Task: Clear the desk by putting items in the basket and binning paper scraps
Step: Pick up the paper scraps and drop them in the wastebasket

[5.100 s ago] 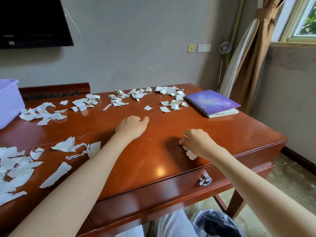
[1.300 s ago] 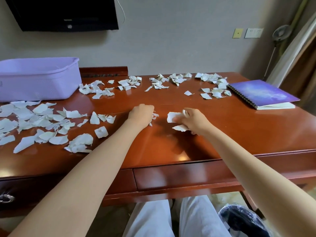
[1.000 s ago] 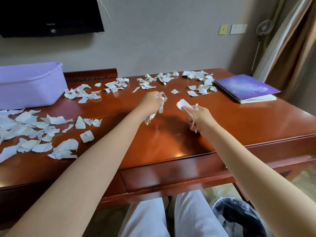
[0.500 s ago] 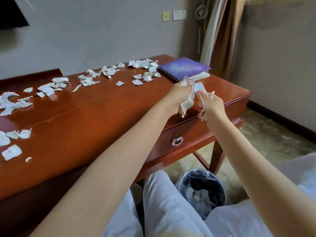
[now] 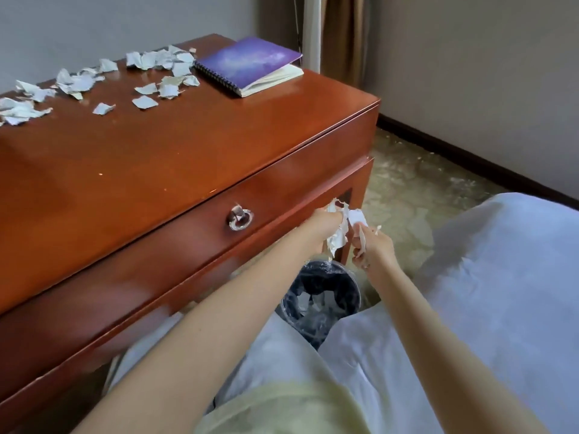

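Note:
My left hand (image 5: pixel 322 227) grips a bunch of white paper scraps (image 5: pixel 340 233) in the air, just off the desk's front right corner. Close beside it, my right hand (image 5: pixel 372 249) pinches more scraps (image 5: pixel 360 242). Both hands hang above a round bin (image 5: pixel 319 292) lined with a black bag, standing on the floor by the desk leg; some paper lies inside it. Several torn scraps (image 5: pixel 156 86) remain on the far part of the red-brown desk (image 5: pixel 156 158). A purple spiral notebook (image 5: pixel 250 62) lies at the desk's far right corner. The basket is out of view.
The desk's front drawer has a metal ring pull (image 5: pixel 239 218). A white bed (image 5: pixel 501 277) fills the right side, with my legs in white trousers (image 5: pixel 282 355) below. Patterned floor (image 5: pixel 413 183) and a curtain (image 5: pixel 338 32) lie beyond the desk.
Both hands gathered scraps on the desk, lifted them, and carried them right and down past the desk's front edge to above the bin. My view swung right; the basket left it.

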Motion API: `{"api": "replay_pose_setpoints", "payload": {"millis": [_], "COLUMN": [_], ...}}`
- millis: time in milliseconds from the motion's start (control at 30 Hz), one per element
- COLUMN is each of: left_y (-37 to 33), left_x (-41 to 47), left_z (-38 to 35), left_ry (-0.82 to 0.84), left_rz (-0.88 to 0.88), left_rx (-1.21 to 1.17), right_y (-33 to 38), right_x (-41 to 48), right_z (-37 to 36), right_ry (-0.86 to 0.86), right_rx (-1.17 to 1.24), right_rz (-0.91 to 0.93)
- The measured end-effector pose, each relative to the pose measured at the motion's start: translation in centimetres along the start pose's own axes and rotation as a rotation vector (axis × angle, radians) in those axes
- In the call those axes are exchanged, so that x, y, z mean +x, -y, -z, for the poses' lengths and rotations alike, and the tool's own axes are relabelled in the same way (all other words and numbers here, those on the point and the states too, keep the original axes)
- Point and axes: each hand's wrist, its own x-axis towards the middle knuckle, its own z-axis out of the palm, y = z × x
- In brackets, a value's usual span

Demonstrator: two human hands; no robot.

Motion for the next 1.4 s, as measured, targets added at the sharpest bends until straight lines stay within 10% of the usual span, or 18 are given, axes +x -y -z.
{"api": "replay_pose_setpoints", "payload": {"millis": [733, 1067, 1400], "left_y": [11.5, 12.0, 12.4], "left_x": [9.6, 11.0, 11.1], "left_z": [0.0, -0.1, -1.6], "left_ry": [-0.043, -0.093, -0.303], "left_rz": [0.511, 0.593, 0.475], "left_rx": [-0.133, -0.150, -0.211], "right_y": [-11.1, -10.7, -10.7], "right_x": [9.9, 10.7, 7.5], "right_z": [-1.2, -0.1, -3.0], "right_ry": [-0.060, -0.109, 0.219], "right_rx": [0.198, 0.385, 0.378], "right_rz": [-0.796, -0.748, -0.888]}}
